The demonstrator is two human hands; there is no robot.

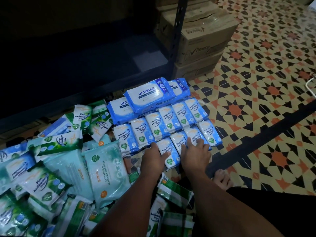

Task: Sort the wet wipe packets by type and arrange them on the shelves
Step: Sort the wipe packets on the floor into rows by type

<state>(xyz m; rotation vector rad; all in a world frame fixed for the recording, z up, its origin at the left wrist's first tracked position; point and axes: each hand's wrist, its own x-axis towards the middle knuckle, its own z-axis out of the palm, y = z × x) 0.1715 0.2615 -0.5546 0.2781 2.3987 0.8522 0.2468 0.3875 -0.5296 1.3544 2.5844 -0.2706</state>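
Head view shows us, left of our fingers, a loose heap of green pine packets (56, 144) and pale teal packs (104, 170). Our left hand (154, 157) pinches a small blue fragrance-free packet (168, 153) at its edge; our right hand (196, 151) lies flat, fingers spread, on neighbouring packets. Beyond the fingertips sit Antabax packs (147, 95).
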